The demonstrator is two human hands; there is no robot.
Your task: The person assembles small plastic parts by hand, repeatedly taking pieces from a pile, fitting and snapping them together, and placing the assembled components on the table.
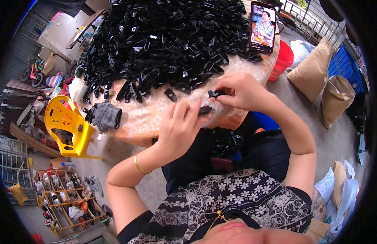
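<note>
My left hand [176, 132] is closed around a black plastic part [204, 110], held just above the near edge of the table. Beyond it and to the right, my right hand [245, 91] pinches a smaller black plastic piece [212, 93] between thumb and fingers. The two pieces are close together but apart. A large heap of black plastic parts [164, 40] covers the far side of the table [143, 116], which has a patterned orange and white cover. One loose flat black part [171, 95] lies between the heap and my left hand.
A phone [262, 28] playing a video stands at the table's right side. Left are a rolled dark cloth [107, 116] and a yellow plastic chair [66, 126]. Right are a red bucket [282, 61] and brown sacks [312, 69]. More black parts [225, 142] sit below the table edge.
</note>
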